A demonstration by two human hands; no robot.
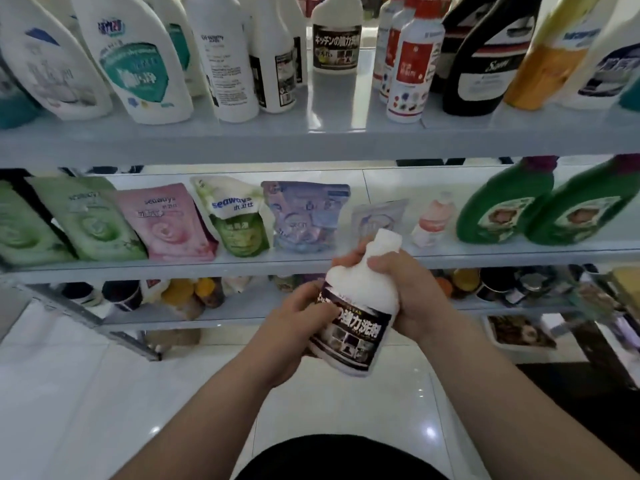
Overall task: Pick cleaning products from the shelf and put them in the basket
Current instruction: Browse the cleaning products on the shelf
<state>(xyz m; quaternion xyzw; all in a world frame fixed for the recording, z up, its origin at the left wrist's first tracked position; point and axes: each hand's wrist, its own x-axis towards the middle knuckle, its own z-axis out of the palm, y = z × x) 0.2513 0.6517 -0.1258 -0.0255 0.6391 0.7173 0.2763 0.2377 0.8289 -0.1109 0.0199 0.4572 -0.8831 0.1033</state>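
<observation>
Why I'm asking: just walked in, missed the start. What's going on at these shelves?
A person holds a white bottle with a dark label in both hands. The left hand grips its lower body, and the right hand grips its shoulder. A matching bottle stands on the upper shelf. No basket is in view.

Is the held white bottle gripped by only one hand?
No, both the left hand and the right hand grip the white bottle.

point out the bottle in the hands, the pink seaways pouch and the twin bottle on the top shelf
held bottle (pixel 351 336): head view, on its dark label
pink pouch (pixel 166 223): head view, middle of its front
twin bottle (pixel 336 39): head view, on its dark label
</observation>
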